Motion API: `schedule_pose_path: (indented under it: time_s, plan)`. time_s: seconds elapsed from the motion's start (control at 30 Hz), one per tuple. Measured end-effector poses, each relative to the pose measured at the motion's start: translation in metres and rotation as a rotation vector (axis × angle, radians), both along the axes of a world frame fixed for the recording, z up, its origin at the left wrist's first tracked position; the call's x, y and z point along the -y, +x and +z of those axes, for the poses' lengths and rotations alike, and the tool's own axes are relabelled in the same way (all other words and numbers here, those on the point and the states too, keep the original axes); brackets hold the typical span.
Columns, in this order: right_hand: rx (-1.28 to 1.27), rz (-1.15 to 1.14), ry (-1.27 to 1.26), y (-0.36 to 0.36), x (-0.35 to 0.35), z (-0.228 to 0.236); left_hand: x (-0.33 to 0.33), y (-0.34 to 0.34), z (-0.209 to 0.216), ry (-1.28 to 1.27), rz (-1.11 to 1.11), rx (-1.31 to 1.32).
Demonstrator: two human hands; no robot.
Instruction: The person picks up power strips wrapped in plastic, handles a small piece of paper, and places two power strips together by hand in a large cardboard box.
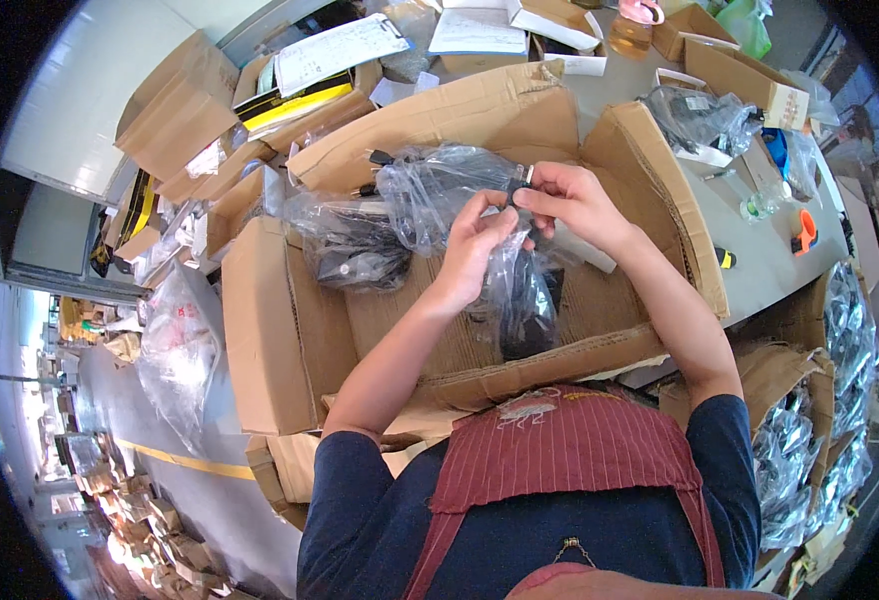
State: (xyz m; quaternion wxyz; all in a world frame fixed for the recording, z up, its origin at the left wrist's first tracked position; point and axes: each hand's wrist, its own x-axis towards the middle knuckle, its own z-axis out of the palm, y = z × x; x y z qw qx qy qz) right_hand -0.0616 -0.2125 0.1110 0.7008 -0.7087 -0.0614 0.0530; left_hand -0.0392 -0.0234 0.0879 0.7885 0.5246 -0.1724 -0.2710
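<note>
A large open cardboard box (260,335) sits in front of me, and both my hands are over it. My right hand (578,205) pinches a small black plug (520,182) with a pale metal end. Close beside it, the fingers of my left hand (472,248) are closed at the same piece; exactly what they grip is hidden. Just below my hands, a clear plastic bag (528,310) with a black item inside hangs or rests in the box. More clear bags of black cables (360,250) lie in the box's left and far part.
A clipboard with papers (340,50) and small cartons stand beyond the box. On the table at right are bagged cables (700,118), an orange tape-like item (806,232) and a clear bottle (760,205). Cartons of bagged goods (790,455) stand by my right side.
</note>
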Motion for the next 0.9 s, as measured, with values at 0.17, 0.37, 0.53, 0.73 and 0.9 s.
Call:
schedule_pose_path:
  time_s: [0.17,0.37,0.53,0.73,0.9]
  plan:
    - [0.024,0.082,0.010,0.007,0.005,0.000,-0.004,-0.006,-0.005,-0.045,0.065,0.107]
    - [-0.112,0.012,0.032,0.053,-0.006,-0.017,-0.014,-0.012,0.019,-0.302,0.112,0.153]
    - [0.090,0.108,-0.392,0.157,-0.058,-0.037,-0.020,-0.016,0.024,-0.272,0.129,0.251]
    - [0.246,0.147,-0.908,0.236,-0.134,-0.057,-0.020,-0.014,0.020,-0.248,0.201,0.332]
    - [0.243,0.241,-0.993,0.213,-0.140,-0.065,-0.021,-0.006,0.017,-0.237,0.256,0.295]
